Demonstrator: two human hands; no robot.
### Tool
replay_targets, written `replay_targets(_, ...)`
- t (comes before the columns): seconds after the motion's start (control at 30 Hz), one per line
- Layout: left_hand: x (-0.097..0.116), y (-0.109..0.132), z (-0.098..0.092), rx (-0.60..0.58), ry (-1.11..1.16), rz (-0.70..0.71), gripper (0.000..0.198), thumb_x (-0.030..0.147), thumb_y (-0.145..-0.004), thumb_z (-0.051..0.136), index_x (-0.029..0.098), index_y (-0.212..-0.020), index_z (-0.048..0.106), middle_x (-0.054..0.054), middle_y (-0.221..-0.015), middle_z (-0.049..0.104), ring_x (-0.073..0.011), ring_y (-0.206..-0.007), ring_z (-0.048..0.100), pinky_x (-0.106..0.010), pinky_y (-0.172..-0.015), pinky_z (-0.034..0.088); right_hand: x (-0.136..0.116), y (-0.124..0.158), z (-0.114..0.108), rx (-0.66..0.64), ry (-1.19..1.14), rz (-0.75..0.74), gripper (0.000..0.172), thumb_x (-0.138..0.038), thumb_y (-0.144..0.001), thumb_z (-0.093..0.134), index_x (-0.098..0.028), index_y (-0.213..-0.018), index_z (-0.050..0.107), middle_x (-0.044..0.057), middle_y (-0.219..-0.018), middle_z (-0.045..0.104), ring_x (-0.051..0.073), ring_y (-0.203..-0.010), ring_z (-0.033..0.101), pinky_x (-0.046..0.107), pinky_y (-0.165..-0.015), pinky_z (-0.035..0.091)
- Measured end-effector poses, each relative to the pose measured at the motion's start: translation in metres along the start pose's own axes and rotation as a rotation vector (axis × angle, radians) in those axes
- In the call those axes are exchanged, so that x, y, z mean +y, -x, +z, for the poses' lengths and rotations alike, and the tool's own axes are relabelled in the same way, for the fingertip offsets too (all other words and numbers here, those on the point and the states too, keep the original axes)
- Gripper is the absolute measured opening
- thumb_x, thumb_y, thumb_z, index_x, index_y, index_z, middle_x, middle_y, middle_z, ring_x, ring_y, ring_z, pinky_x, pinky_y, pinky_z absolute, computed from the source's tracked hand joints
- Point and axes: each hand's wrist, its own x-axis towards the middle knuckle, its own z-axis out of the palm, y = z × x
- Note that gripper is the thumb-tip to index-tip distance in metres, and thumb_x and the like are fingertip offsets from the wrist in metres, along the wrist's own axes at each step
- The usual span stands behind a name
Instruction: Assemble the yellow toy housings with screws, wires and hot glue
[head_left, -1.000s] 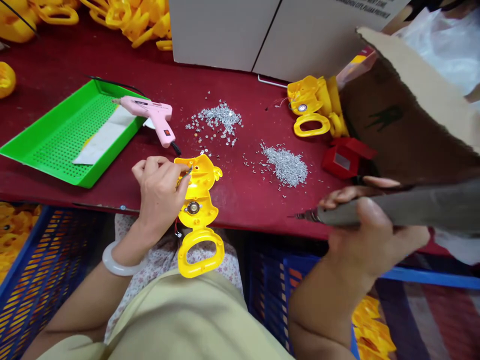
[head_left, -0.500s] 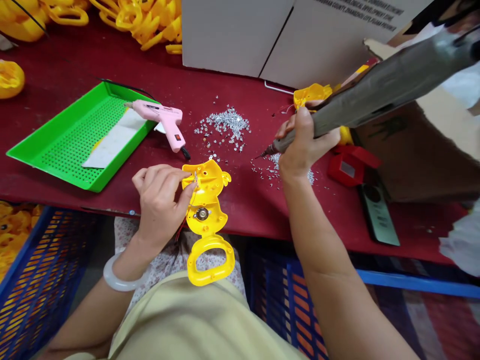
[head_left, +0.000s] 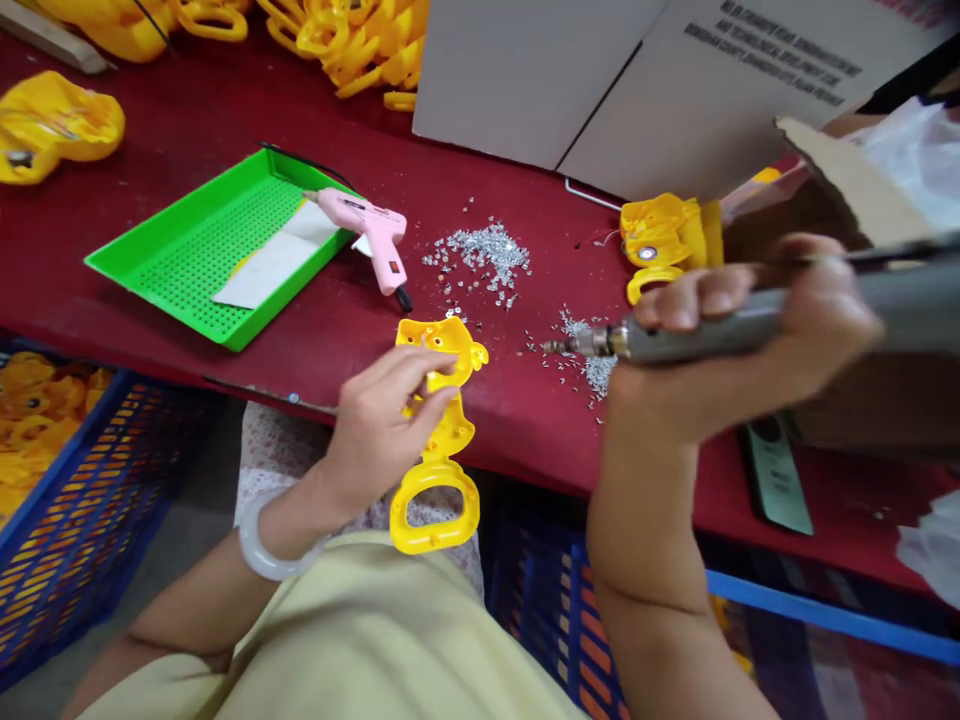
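Note:
My left hand point(head_left: 386, 415) is over a yellow plastic shell point(head_left: 439, 505) with a looped handle, thumb and fingertips close together above its upper part; anything between them is too small to make out. The shell lies at the table's front edge, its handle sticking out over my lap. My right hand point(head_left: 720, 350) is wrapped round a grey electric screwdriver point(head_left: 739, 325), its tip pointing left above a pile of small screws point(head_left: 598, 372). Farther back lies a pile of wider-headed screws point(head_left: 491, 255).
A pink glue gun point(head_left: 375, 230) leans on a green tray point(head_left: 172, 325). Yellow shells point(head_left: 352, 45) are heaped at the back beside a large carton point(head_left: 517, 80). Another shell point(head_left: 649, 235) lies right. Blue crates point(head_left: 82, 500) stand below the table.
The screwdriver has swung to a flatter angle, its tip now nearer the small screws. My left hand has shifted over the shell, covering its round metal part. The whole view has shifted slightly.

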Motion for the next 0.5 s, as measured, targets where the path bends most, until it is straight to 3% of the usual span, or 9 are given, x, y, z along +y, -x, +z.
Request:
replay_targets(0.1,0.010,0.004,0.015,-0.136,0.350,-0.193,0.028,0.018,-0.083,0.067,0.017,-0.111,0.064,-0.005,-0.101,0.071,-0.0092,-0.069,0.060,-0.021,-0.059,0.051,-0.034,0.020,-0.006,-0.230,-0.035,0.095,0.018,-0.039,-0.076,0.056,-0.034,-0.084,0.072,-0.004,-0.058,0.028,0.007,-0.044,0.029,0.027,-0.043,0.025)
replay_targets(0.2,0.015,0.006,0.023,-0.215,0.499,-0.283,0.027,0.020,-0.080,0.071,0.017,-0.107,0.067,-0.005,-0.097,0.071,-0.0104,-0.072,0.061,-0.020,-0.057,0.050,-0.049,0.028,-0.017,-0.354,0.069,0.110,0.021,-0.044,-0.080,0.054,-0.045,-0.087,0.074,-0.001,-0.060,0.038,0.008,-0.045,0.023,0.032,-0.044,0.023)
replay_targets(0.33,0.016,0.010,0.021,-0.145,0.493,-0.214,0.003,0.019,-0.083,0.068,0.017,-0.082,0.069,-0.002,-0.081,0.069,-0.0125,-0.076,0.064,-0.023,-0.068,0.051,-0.049,0.030,-0.026,-0.368,0.067,0.115,0.026,-0.046,-0.081,0.049,-0.049,-0.090,0.073,0.000,-0.061,0.043,0.010,-0.045,0.019,0.034,-0.045,0.019)
replay_targets(0.5,0.014,0.015,0.017,-0.067,0.391,-0.065,0.008,0.018,-0.085,0.067,0.017,-0.077,0.068,-0.002,-0.078,0.069,-0.0125,-0.075,0.065,-0.026,-0.073,0.053,-0.052,0.035,-0.024,-0.368,0.020,0.121,0.022,-0.044,-0.078,0.057,-0.043,-0.091,0.074,-0.002,-0.058,0.030,0.010,-0.045,0.017,0.033,-0.044,0.019)
